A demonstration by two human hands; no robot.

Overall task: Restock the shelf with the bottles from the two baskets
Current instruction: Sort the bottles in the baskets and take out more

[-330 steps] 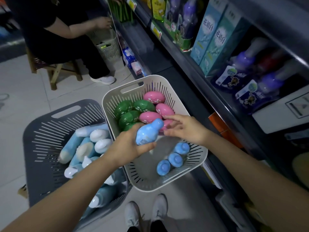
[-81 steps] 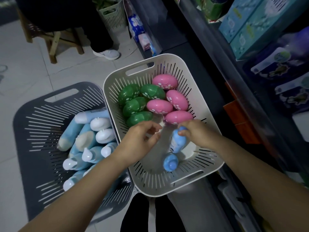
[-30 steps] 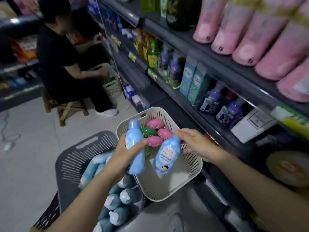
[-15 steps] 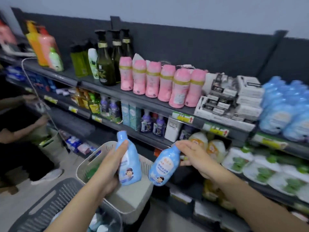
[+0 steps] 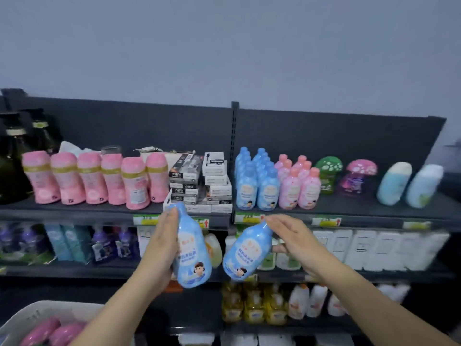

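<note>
Right now two pale blue glossy plastic bottles with cartoon labels are up in front of the shelving, one per hand. The left bottle (image 5: 190,248) is near upright. The right bottle (image 5: 245,250) is tilted, cap end leaning right. They are just apart.

Likely handling: smooth rigid plastic, probably full so some weight, slippery, not fragile. Best taken round the wide body, not the narrow neck.

The left hand (image 5: 159,248) wraps its bottle from the left, palm on the side, fingertips up at the neck. The right hand (image 5: 296,243) drapes its fingers over the shoulder and neck, thumb beneath. That looks the looser hold, since most of the body hangs clear, lower left of the fingers.

Both bottles sit below the dark top shelf (image 5: 374,217). Matching blue bottles (image 5: 257,181) stand on it, far and right of centre, with small pink bottles (image 5: 299,186) just to their right. A white slotted basket (image 5: 32,313) is near left.
</note>
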